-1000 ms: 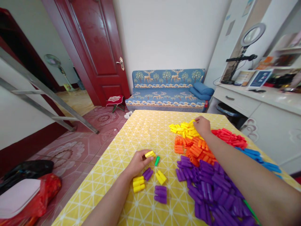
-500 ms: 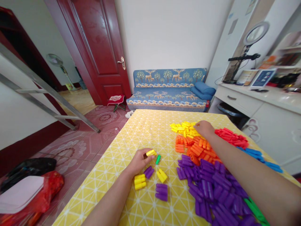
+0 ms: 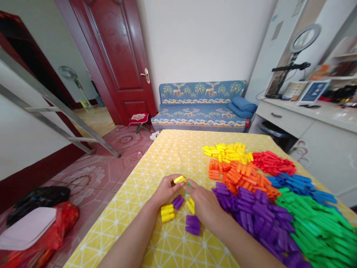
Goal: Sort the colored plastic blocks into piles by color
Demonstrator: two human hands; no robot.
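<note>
While smooth plastic tubes lie heaped by colour toward the right edge of the table, the left hand pinches a yellow piece nearer the left edge. Fingers bent, the right hand partly covers a green tube, its grip unclear. A crinkled red bag slumps floorward.

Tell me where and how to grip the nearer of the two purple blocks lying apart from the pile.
Probably pinch the purple block across its outer tubes at the left end, coming from above left. It lies flat, tubes side by side running left to right; bare tablecloth borders its left, while the right hand is close on its right.
</note>
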